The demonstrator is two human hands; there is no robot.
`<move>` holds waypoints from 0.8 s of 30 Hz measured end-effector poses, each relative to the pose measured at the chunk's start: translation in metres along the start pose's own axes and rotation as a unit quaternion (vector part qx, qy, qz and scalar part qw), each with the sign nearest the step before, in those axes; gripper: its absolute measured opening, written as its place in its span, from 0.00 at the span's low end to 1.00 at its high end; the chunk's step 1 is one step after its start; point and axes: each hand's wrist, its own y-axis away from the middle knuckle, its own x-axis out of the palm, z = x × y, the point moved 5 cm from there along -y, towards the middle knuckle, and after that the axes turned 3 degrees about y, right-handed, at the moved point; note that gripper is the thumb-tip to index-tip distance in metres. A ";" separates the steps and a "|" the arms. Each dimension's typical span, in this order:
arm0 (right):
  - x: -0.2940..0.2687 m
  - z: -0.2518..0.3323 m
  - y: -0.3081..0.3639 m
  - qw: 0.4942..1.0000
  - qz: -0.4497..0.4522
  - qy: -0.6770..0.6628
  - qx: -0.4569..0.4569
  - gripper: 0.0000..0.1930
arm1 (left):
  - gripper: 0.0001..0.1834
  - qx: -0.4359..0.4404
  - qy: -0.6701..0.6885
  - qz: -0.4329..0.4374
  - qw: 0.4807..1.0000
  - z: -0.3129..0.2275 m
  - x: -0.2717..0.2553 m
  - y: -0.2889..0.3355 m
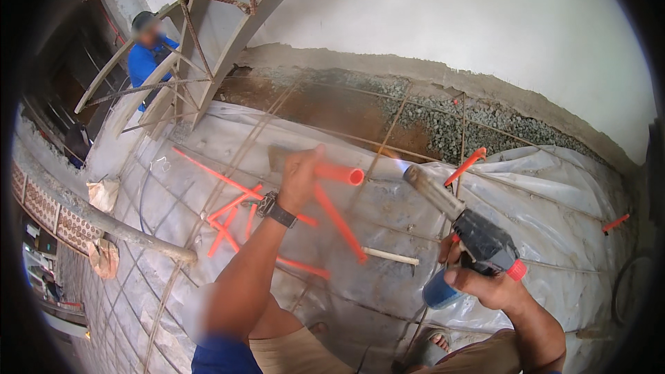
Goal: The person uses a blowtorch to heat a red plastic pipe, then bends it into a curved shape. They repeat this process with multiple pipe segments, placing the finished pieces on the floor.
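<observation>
My left hand [303, 176], with a dark watch at its wrist, is closed around an orange plastic pipe [339, 172] whose open end points right. A second blurred orange length [339, 223] slants down from beside that hand; whether it joins the held pipe I cannot tell. In my right hand [481, 280] is a gas torch [481, 235] with a blue canister [440, 289]. A small blue and orange flame leaves its metal nozzle [433, 190], which is aimed up and left, apart from the pipe's end.
Several orange pipes [235, 202] and a white pipe [390, 256] lie on plastic sheeting [388, 218] under a rebar grid. Orange stubs [465, 166] rise at the right. Gravel [464, 125] borders the white wall. A person in blue [147, 62] is behind a curved metal frame [232, 41].
</observation>
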 end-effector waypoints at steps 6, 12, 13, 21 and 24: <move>0.015 0.008 0.005 0.998 0.062 0.014 0.000 0.15 | 0.29 -0.010 -0.005 0.005 1.000 0.002 -0.006 0.004; 0.025 0.011 0.002 0.992 0.100 0.034 -0.073 0.14 | 0.27 0.014 -0.001 0.007 1.000 -0.003 -0.012 0.007; 0.023 0.007 -0.001 0.995 0.082 0.035 -0.050 0.14 | 0.27 0.014 0.005 0.007 1.000 -0.003 -0.013 0.008; 0.025 0.003 -0.002 0.991 0.085 0.049 -0.089 0.15 | 0.30 0.005 -0.043 0.012 0.999 0.000 -0.014 0.007; 0.022 -0.005 -0.003 0.999 0.031 0.001 -0.029 0.20 | 0.30 0.006 -0.054 0.008 0.998 0.001 -0.012 0.007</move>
